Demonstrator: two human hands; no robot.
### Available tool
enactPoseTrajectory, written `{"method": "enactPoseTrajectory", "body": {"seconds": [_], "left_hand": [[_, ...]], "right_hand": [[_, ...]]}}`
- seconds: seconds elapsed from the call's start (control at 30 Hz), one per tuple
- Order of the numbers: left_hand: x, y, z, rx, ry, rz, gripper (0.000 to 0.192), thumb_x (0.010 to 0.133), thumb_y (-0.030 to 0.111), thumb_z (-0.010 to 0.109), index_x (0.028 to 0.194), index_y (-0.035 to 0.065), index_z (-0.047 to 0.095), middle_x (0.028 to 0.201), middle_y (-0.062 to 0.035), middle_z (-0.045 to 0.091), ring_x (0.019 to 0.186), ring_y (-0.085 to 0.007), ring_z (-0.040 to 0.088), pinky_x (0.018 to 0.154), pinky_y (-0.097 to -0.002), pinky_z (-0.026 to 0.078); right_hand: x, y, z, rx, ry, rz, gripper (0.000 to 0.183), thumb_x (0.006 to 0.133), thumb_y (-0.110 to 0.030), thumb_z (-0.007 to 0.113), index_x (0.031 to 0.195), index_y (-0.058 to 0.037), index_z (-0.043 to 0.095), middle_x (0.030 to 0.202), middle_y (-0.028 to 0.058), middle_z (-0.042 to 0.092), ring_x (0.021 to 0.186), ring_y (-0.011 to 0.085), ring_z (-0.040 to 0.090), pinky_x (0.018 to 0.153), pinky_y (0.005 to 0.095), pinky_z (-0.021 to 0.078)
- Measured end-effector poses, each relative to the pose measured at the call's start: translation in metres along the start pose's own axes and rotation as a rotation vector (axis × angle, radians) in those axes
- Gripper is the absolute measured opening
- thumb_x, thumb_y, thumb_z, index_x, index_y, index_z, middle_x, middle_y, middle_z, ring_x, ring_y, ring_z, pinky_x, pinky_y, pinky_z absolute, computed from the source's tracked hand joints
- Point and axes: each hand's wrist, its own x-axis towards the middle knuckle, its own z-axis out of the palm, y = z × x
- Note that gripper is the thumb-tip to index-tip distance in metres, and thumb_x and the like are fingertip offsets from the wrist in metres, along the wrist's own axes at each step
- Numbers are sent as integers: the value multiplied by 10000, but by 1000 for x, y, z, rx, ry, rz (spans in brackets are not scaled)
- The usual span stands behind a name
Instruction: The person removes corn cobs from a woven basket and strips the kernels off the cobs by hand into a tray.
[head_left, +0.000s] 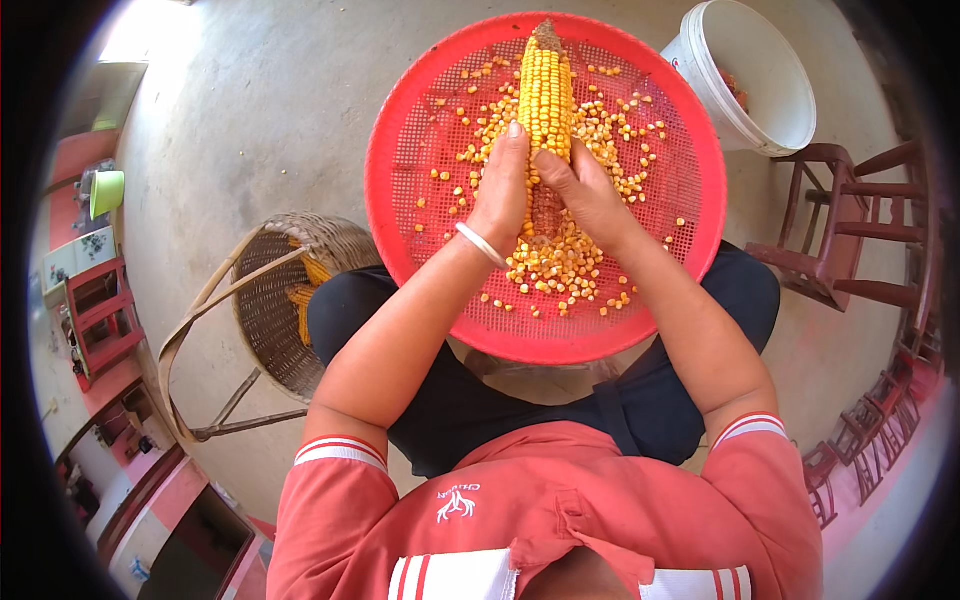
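Observation:
Between both hands is an ear of dried yellow corn (545, 97), its pointed end towards the far rim of a round red plastic sieve tray (420, 277). My left hand (504, 184) grips the ear along its left side, the thumb lying on the kernels. From the right, my right hand (589, 187) holds it with the thumb pressed across its lower part. Near my wrists the reddish cob (547, 214) is bare of kernels. Loose corn kernels (559, 262) are heaped under the ear and scattered over the mesh. The tray rests above my knees.
To the left, a woven basket (259, 322) with a strap lies tipped, holding several corn ears (304, 300). A white plastic bucket (772, 75) with reddish pieces inside stands far right. Beside it is a dark red wooden chair (840, 217). A few kernels lie on the concrete floor (285, 112).

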Motion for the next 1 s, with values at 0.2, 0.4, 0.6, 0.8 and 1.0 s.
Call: {"method": "enactPoseTrajectory", "body": {"seconds": [0.2, 0.4, 0.6, 0.8, 1.0], "left_hand": [[-4, -13, -1, -135, 76, -119, 502, 1006, 449, 326, 1250, 49, 507, 1119, -108, 603, 987, -222, 624, 876, -376, 520], [-13, 18, 6, -358, 26, -288, 482, 1013, 437, 327, 1229, 53, 521, 1063, -99, 628, 929, -211, 641, 840, -371, 533], [-9, -2, 9, -171, 28, -41, 475, 1008, 437, 355, 1214, 47, 531, 1090, -82, 614, 956, -181, 621, 852, -335, 519], [-17, 9, 16, -319, 98, -218, 456, 1016, 415, 350, 1204, 45, 538, 1086, -79, 626, 947, -184, 631, 835, -339, 523], [-13, 1, 11, -170, 90, -75, 432, 1026, 384, 333, 1218, 52, 529, 1103, -73, 611, 975, -158, 608, 865, -326, 496]], "right_hand": [[-6, 15, -2, -325, 87, -24, 597, 960, -489, 468, 1194, 60, 441, 1104, 232, 584, 1087, 296, 567, 923, 380, 433], [-11, 13, -7, -348, 54, -118, 517, 992, -416, 424, 1189, 61, 452, 1155, 249, 562, 1093, 311, 565, 938, 399, 424], [-6, 5, 3, -265, 84, -93, 568, 962, -456, 482, 1192, 63, 452, 1088, 253, 596, 1056, 347, 590, 894, 404, 452], [-9, 8, -7, -640, 131, -74, 541, 966, -440, 477, 1139, 72, 447, 985, 260, 607, 930, 380, 616, 809, 440, 470], [-11, 5, -5, -408, 66, -102, 507, 997, -395, 415, 1192, 73, 433, 1028, 234, 601, 990, 335, 591, 864, 396, 452]]}}
